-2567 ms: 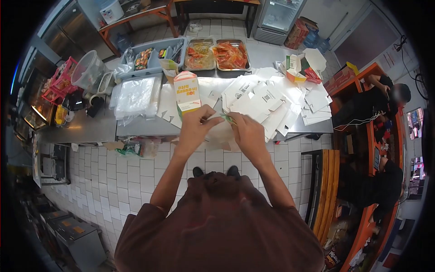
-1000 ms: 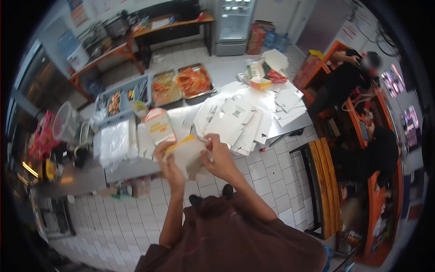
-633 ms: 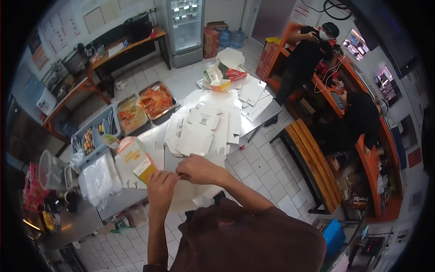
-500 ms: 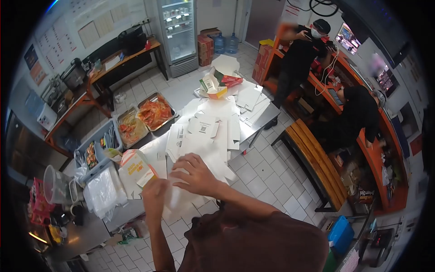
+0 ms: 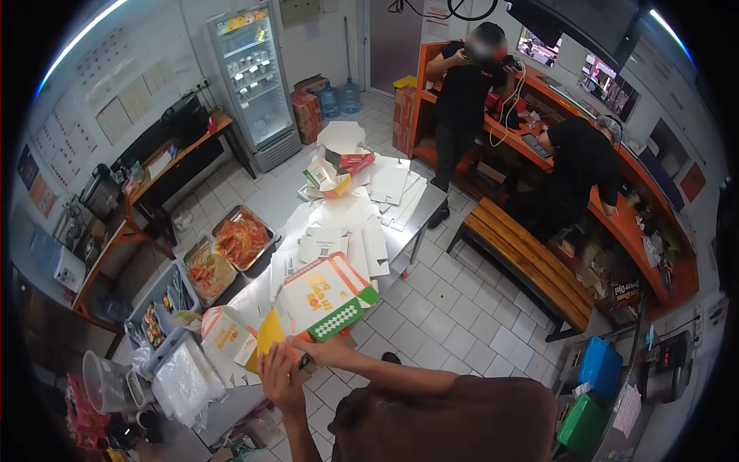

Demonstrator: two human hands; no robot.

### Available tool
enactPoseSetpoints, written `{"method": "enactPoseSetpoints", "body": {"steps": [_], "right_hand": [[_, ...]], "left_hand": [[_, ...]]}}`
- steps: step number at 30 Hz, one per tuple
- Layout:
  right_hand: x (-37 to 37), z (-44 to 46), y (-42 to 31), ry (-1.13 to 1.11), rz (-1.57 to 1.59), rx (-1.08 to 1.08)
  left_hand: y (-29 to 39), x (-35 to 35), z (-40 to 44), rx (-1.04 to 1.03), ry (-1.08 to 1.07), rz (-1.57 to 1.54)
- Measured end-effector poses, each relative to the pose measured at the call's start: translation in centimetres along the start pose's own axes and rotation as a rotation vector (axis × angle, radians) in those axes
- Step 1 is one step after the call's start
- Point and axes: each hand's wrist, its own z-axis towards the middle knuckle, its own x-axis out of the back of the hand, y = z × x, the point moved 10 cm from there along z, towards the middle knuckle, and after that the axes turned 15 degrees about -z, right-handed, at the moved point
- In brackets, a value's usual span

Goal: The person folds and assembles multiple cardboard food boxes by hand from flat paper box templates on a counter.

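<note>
A printed cardboard food box (image 5: pixel 322 295), white with orange lettering and green, red and yellow sides, is partly folded and tilted in front of me. My left hand (image 5: pixel 282 377) grips its near edge below the yellow flap (image 5: pixel 269 339), fingers closed. Close beside it, my right hand (image 5: pixel 323 353) is closed on the near edge under the green side; its fingertips are partly hidden. Left of the held box lies another printed box (image 5: pixel 229 339). Beyond it are flat white box blanks (image 5: pixel 360 231) in a loose pile, and folded boxes (image 5: pixel 339 165) stand at the far end.
On the steel table (image 5: pixel 412 231), trays of orange-red food (image 5: pixel 240 240) stand to the left, near a blue-grey bin (image 5: pixel 158 296) and clear plastic bags (image 5: pixel 185 381). A wooden bench (image 5: pixel 531 266) stands right. Two people in black (image 5: pixel 466 100) are at the orange counter (image 5: pixel 639 239).
A printed box is now in my hands, turned with its lettered face up; before, my hands were over a blurred white piece. The view has shifted, and my right hand sits lower.
</note>
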Motion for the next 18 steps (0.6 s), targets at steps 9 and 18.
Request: {"method": "enactPoseSetpoints", "body": {"steps": [9, 18], "right_hand": [[0.8, -4.2, -3.2, 0.21, -0.311, 0.461], [1.1, -5.6, -4.0, 0.199, -0.338, 0.511]], "left_hand": [[-7.8, -1.8, -4.5, 0.803, 0.605, -0.818], [-7.6, -1.0, -3.5, 0.637, 0.404, -0.728]]}}
